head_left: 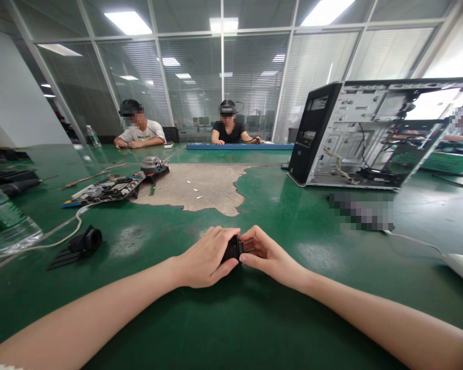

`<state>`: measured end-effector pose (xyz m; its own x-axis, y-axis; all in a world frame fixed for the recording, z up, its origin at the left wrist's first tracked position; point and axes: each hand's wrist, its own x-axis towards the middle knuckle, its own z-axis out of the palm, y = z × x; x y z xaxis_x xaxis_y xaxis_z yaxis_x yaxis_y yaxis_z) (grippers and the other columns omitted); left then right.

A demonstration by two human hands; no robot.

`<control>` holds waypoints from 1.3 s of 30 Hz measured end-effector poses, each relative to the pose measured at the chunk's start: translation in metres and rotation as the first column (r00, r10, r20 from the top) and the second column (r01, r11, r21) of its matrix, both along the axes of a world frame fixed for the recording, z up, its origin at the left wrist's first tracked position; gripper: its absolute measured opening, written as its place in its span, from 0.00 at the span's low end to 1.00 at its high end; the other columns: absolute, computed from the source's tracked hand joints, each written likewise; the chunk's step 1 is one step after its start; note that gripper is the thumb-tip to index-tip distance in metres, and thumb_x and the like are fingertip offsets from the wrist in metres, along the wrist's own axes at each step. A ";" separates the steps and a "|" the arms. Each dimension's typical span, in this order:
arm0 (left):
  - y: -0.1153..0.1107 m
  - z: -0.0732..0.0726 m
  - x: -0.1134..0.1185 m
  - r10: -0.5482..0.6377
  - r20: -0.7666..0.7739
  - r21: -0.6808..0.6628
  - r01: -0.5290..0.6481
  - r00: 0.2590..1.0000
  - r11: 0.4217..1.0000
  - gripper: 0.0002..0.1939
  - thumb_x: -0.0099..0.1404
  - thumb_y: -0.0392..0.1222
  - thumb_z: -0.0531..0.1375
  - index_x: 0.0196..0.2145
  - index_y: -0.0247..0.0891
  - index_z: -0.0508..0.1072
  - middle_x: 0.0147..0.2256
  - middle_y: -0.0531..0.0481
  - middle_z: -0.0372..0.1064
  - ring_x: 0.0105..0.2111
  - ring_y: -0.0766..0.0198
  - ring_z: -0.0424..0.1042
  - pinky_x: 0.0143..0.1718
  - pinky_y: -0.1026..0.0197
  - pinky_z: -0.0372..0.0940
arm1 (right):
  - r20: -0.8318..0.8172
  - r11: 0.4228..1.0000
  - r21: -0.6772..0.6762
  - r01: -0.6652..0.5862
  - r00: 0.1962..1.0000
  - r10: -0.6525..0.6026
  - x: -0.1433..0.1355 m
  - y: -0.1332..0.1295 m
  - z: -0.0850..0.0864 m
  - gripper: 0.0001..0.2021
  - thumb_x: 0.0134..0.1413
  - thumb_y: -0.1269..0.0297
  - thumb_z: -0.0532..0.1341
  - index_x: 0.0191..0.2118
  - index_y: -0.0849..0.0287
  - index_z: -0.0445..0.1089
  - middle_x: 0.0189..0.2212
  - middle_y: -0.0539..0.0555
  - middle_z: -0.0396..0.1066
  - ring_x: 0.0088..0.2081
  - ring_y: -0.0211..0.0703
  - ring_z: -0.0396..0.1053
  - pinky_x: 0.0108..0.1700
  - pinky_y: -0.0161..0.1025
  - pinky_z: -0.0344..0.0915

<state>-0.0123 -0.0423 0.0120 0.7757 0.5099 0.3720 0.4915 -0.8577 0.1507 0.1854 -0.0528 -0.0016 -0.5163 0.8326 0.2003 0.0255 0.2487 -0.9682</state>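
While both hands meet at the near centre of the green tabletop, the left hand wraps closed over a small black plastic part and the right hand pinches its other end with narrow fingertips. Much of the part is hidden. In my judgement, uneven pulling could make it slip or snap. A black cylindrical piece lies well apart, left.

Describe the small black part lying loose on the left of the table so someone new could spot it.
Start at the circuit board on the green table, left of the worn bare patch. Follow the white cable toward the camera: the black part lies beside it, a round tube with flat fins, untouched by either hand.
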 end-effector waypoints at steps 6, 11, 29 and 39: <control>0.007 0.004 -0.002 -0.027 -0.006 0.027 0.027 1.000 0.999 0.32 0.62 0.51 0.53 0.57 0.34 0.44 0.52 0.37 0.55 0.51 0.52 0.55 0.51 0.48 0.53 | -0.018 0.999 0.046 0.016 1.000 -0.015 0.001 0.002 -0.003 0.13 0.47 0.68 0.62 0.37 0.55 0.58 0.37 0.48 0.59 0.39 0.36 0.64 0.44 0.38 0.63; 0.014 0.002 -0.003 -0.028 -0.037 0.102 0.032 0.999 0.994 0.34 0.59 0.55 0.54 0.57 0.37 0.47 0.52 0.39 0.56 0.51 0.53 0.57 0.50 0.50 0.55 | -0.039 0.999 -0.010 0.036 0.999 -0.036 0.001 0.005 -0.005 0.11 0.48 0.65 0.61 0.35 0.56 0.57 0.35 0.48 0.61 0.39 0.37 0.65 0.40 0.37 0.64; 0.014 -0.010 0.009 0.158 -0.002 0.110 -0.156 0.988 0.982 0.32 0.62 0.60 0.43 0.52 0.30 0.54 0.45 0.38 0.60 0.43 0.53 0.58 0.46 0.49 0.53 | 0.039 0.998 0.028 0.059 0.997 -0.060 0.004 0.007 -0.001 0.15 0.48 0.61 0.61 0.40 0.57 0.58 0.39 0.52 0.64 0.41 0.40 0.65 0.45 0.43 0.65; 0.018 -0.013 0.014 0.214 0.085 0.062 -0.220 0.973 0.974 0.25 0.66 0.56 0.38 0.46 0.35 0.60 0.38 0.45 0.60 0.39 0.56 0.57 0.40 0.53 0.52 | 0.029 0.980 0.185 0.077 0.996 -0.084 0.001 0.007 -0.007 0.15 0.45 0.67 0.63 0.38 0.54 0.58 0.39 0.49 0.60 0.46 0.40 0.62 0.54 0.46 0.59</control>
<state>0.0014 -0.0242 -0.0014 0.6168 0.6332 0.4675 0.6562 -0.7417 0.1388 0.1864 -0.0460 -0.0089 -0.4587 0.8227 0.3359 0.0872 0.4178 -0.9043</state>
